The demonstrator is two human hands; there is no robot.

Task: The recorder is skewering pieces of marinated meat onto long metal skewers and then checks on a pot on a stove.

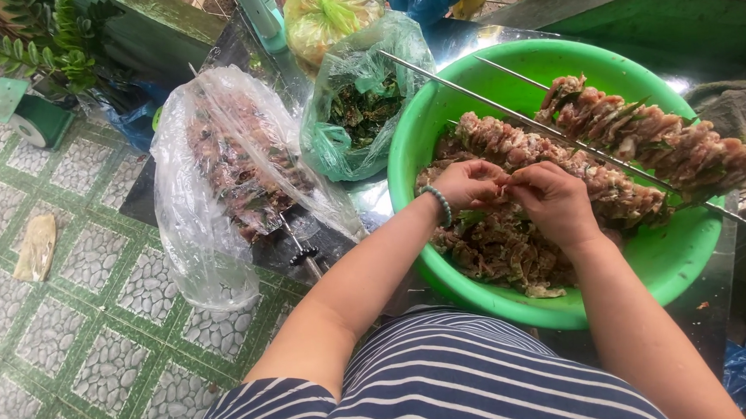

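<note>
While both hands meet over the middle of the green basin [681, 261], the person pinches a small piece of marinated meat [503, 190] between them, just above the loose heap of meat [498, 250] that fills the basin's near side. Fingers of the left hand [469, 184] are curled nearly closed, tips pressed on the piece; a beaded bracelet [440, 205] circles that wrist. Those of the right hand [555, 201] are bent the same way, gripping the piece from the other side, seemingly so it can be folded or lined up against a skewer; whether the right hand also grips the skewer itself cannot be told. 2 long metal skewers [468, 94] lie slantwise across the basin's rim, which props them above the loose meat, and each carries a tight row of threaded meat [651, 138] toward the right. To the left, a clear plastic bag [194, 232] lies over more loaded skewers, probably as a cover, on a dark metal surface [145, 193]. Beside the basin a knotted green bag [338, 145] holds dark leaves, within easy reach. Green patterned floor tiles [79, 327] show below.
</note>
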